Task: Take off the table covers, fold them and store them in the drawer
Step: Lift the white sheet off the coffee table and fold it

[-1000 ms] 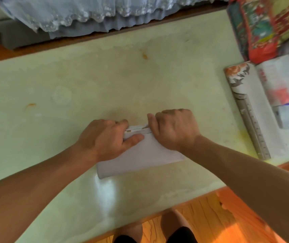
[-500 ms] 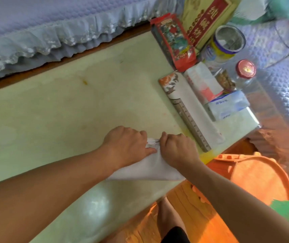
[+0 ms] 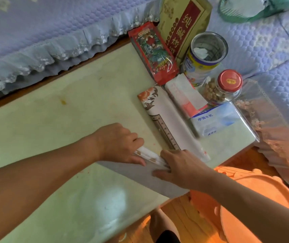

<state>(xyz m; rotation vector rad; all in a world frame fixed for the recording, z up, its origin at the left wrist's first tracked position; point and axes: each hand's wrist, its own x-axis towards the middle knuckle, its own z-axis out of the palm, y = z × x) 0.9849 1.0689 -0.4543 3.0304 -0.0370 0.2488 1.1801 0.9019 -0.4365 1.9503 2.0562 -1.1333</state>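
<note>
A folded white-grey table cover (image 3: 140, 174) lies on the pale green table (image 3: 52, 120) near its front right edge, one corner sticking out past the edge. My left hand (image 3: 121, 142) grips the cover's folded far edge, thumb on top. My right hand (image 3: 180, 165) holds the same edge just to the right, thumb laid on the cloth. A second folded cover (image 3: 159, 109) with an orange flower print lies on the table beyond my right hand.
At the table's right end stand a red packet (image 3: 154, 53), a gold box (image 3: 184, 23), an open tin (image 3: 205, 57), a red-lidded jar (image 3: 226, 86) and a tissue pack (image 3: 215, 120). An orange plastic stool (image 3: 245, 199) stands below. Lilac bedding (image 3: 52, 28) runs behind.
My view has swung right. Both hands and the folded cover have shifted toward the table's front right corner, and the cover now overhangs the edge. My right hand has spread flatter.
</note>
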